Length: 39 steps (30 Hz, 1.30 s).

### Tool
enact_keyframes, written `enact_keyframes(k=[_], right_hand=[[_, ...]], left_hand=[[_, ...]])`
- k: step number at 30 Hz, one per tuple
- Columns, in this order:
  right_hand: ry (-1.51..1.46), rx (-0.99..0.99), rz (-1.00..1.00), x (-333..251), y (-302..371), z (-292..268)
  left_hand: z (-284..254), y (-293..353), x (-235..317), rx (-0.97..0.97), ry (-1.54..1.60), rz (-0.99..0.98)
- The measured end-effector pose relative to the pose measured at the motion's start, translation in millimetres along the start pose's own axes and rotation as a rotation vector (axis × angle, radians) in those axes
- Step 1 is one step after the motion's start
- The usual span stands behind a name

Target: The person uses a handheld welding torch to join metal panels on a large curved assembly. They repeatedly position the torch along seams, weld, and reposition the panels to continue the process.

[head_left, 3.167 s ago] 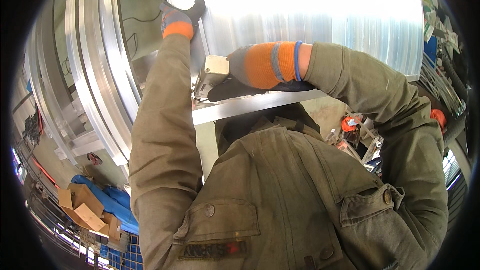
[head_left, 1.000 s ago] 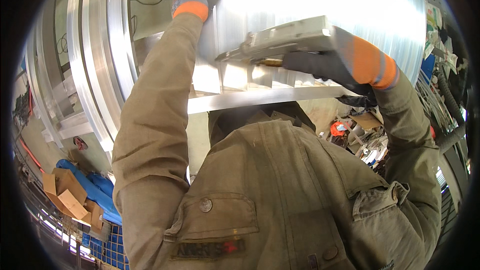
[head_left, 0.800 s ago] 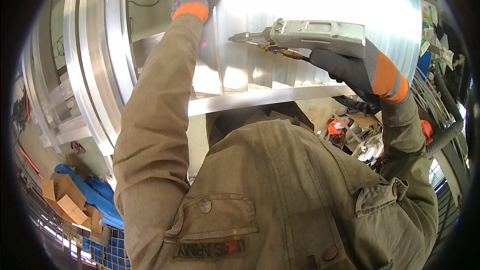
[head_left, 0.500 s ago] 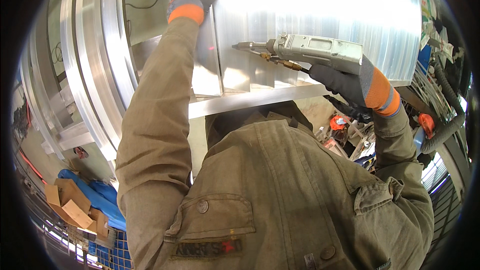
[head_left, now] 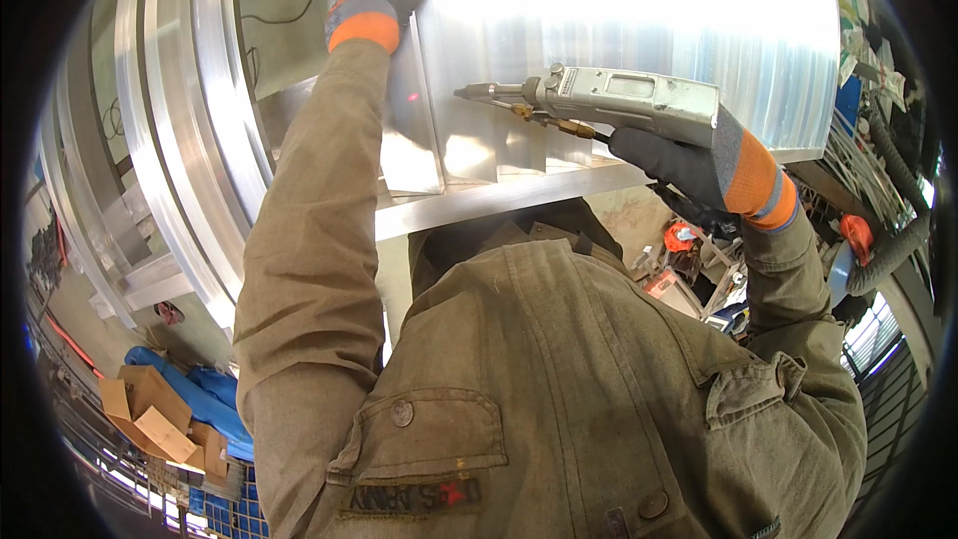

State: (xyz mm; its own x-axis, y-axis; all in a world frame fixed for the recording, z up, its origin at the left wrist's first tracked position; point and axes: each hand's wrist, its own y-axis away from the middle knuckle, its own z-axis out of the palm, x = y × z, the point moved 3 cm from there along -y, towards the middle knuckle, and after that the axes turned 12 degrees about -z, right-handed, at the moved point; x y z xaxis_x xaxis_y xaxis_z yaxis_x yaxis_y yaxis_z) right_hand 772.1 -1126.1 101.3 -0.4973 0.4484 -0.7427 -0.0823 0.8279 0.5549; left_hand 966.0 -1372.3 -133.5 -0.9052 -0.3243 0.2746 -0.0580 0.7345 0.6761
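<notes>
My left hand [head_left: 371, 12], in a grey and orange glove with dark fingers, grips a flat aluminium profile [head_left: 407, 155], thumb over its right edge. The profile lies slightly askew beside a row of shiny aluminium profiles [head_left: 589, 45]; their far part is lost in glare. In my right hand [head_left: 714, 165], gloved alike, is a grey handheld laser welding gun [head_left: 634, 95] with brass fittings under its nozzle. The gun's tip points left, just right of the gripped profile. A small red light spot [head_left: 413, 97] shows on that profile.
A metal bar [head_left: 519, 202] runs along the near ends of the profiles. Long aluminium beams [head_left: 190, 90] stand at left. An open cardboard box [head_left: 150, 409] and blue wrapped material [head_left: 205, 399] sit at lower left. A corrugated hose [head_left: 898, 240] and assorted clutter are at right.
My left hand has shifted slightly left, and the far part of the gripped profile has swung left with it. The welding gun has moved a little left in my right hand.
</notes>
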Motion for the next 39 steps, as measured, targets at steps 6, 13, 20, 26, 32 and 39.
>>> enact_keyframes(k=[6, 13, 20, 26, 32, 39], right_hand=[[0.04, 0.034, -0.084, 7.2, 3.2, 2.2], [-0.025, 0.042, -0.049, 15.0, 7.4, 4.6], [-0.07, 0.027, -0.015, 18.4, 9.9, 3.2], [0.002, 0.087, -0.249, 15.9, 11.0, 7.2], [-0.089, 0.079, -0.045, 24.0, 15.7, 7.2], [0.143, 0.068, -0.284, 28.2, 22.3, 10.7]], left_hand=[[5.1, -10.3, -3.3, 0.011, 0.055, -0.009], [8.5, -10.3, -3.4, 0.004, 0.095, -0.016], [12.8, -12.6, -3.7, 0.031, 0.138, -0.017], [17.6, -19.0, -7.0, 0.079, 0.118, 0.009], [17.2, -17.1, -7.5, 0.066, 0.101, -0.01], [17.0, -16.1, -4.9, 0.119, 0.069, 0.007]])
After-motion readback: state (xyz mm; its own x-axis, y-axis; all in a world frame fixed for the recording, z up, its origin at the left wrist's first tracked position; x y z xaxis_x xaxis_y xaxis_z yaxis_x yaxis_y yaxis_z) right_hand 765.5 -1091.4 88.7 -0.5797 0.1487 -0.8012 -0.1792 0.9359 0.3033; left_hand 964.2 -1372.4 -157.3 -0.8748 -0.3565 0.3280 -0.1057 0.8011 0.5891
